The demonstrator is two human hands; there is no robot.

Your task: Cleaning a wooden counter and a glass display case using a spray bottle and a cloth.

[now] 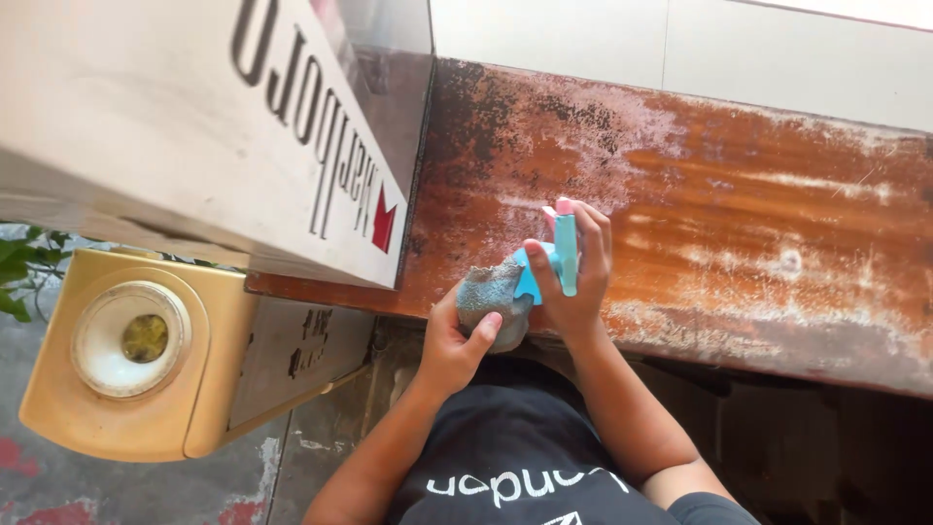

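Head view: looking down on a person working at the near edge of a long wooden desk.
Desk [758, 194]: a wide reddish-brown plank running from 9 to 3 o'clock; the varnish is worn, with dark mould-like blotches toward 11 o'clock and pale, chalky scuffed streaks across the middle and right.
Pale box [175, 107]: a big cream-coloured, flat-sided case with printed lettering, filling the 10 o'clock corner and overhanging the desk's left end.
Yellow unit [185, 389]: a boxy, smooth plastic housing with a round white recess, at 8 o'clock, below the pale box.
Wall [680, 49]: smooth off-white panels along 12 to 2 o'clock.
Left hand [455, 345]: curled closed around a grey cloth, thumb pressed over it, just under the desk's near edge at about 6 o'clock.
Right hand [581, 262]: fingers wrapped shut on a blue tool, held upright and touching the cloth.
Grey cloth [493, 297]: a bunched, knobbly, dusty-looking wad, soft and rounded, at the centre of the picture.
Blue tool [561, 255]: a small, flat, hard-plastic piece in light blue with a pink tip at its top; what kind of tool it is I cannot tell.
Progress: judging by the surface, the pale scuffed patch around the hands looks worked over, while the dark blotches at 11 o'clock and the streaks out to 3 o'clock remain stained.
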